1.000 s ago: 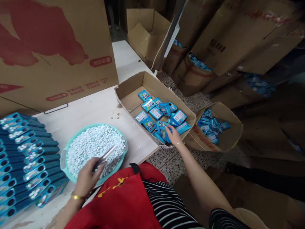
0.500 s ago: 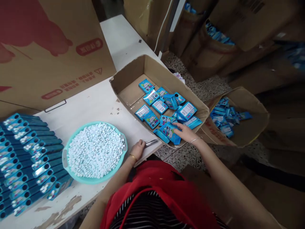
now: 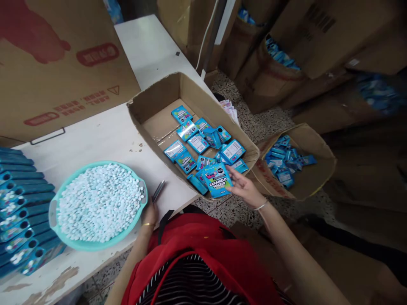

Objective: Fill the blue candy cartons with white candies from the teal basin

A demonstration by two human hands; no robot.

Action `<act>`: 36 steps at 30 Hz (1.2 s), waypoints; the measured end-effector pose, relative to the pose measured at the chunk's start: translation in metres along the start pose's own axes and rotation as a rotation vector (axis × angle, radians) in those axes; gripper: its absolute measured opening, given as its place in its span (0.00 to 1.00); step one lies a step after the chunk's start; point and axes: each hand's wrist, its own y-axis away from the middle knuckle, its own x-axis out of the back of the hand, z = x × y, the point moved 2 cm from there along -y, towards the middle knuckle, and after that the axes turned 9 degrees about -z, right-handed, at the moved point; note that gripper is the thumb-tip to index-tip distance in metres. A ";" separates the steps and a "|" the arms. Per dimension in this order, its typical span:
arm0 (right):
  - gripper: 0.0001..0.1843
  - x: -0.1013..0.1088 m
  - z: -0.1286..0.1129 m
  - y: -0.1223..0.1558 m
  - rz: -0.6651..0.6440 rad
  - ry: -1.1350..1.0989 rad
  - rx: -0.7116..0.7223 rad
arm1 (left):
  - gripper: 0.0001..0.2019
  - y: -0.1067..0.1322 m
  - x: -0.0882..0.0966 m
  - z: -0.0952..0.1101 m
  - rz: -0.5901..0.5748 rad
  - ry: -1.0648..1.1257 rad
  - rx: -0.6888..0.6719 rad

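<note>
Between the fingers and thumb of my right hand (image 3: pixel 245 189) is a flat blue candy box (image 3: pixel 217 182), lifted over the near end of an open cardboard box (image 3: pixel 149 91). Several more blue candy boxes (image 3: pixel 199 143) lie loose in that box. Beside the basin's right rim, my left hand (image 3: pixel 150 213) is closed round a shiny metal tool (image 3: pixel 158 191) whose kind I cannot make out. The turquoise basin (image 3: pixel 52 212) is full of small white and pale blue candies (image 3: pixel 98 203).
Rows of upright blue candy boxes (image 3: pixel 28 212) with round holes stand at the left of the white table (image 3: pixel 114 123). A large printed carton (image 3: pixel 79 84) is behind. On the right, a lower carton (image 3: pixel 313 169) holds blue packs, with more cartons around it.
My right hand has lifted one candy box from the pile, its printed front now facing up. My left hand has moved left with the metal tool, close to the basin. The view has shifted.
</note>
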 end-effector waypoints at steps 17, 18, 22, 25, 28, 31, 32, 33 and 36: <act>0.18 -0.105 -0.039 0.027 -0.018 0.439 0.384 | 0.07 0.090 0.109 0.182 0.366 0.380 -0.663; 0.18 -0.108 -0.038 0.027 -0.001 0.416 0.384 | 0.09 0.090 0.107 0.185 0.372 0.317 -0.734; 0.16 -0.115 -0.030 0.027 0.045 0.382 0.389 | 0.14 0.093 0.104 0.188 0.371 0.230 -0.841; 0.17 -0.115 -0.022 0.026 0.038 0.375 0.425 | 0.15 0.097 0.106 0.185 0.299 0.247 -0.879; 0.17 -0.115 -0.014 0.023 0.037 0.347 0.437 | 0.15 0.087 0.103 0.170 0.332 0.375 -0.808; 0.18 -0.115 -0.006 0.022 0.086 0.280 0.372 | 0.13 0.047 0.086 0.138 0.491 0.702 -0.344; 0.18 -0.114 -0.004 0.023 0.110 0.246 0.344 | 0.13 0.028 0.077 0.127 0.506 0.792 -0.173; 0.19 -0.113 -0.001 0.025 0.132 0.209 0.315 | 0.13 0.008 0.068 0.118 0.494 0.849 -0.039; 0.23 -0.111 0.005 0.032 0.210 0.131 0.223 | 0.10 -0.056 0.043 0.103 0.455 0.876 0.096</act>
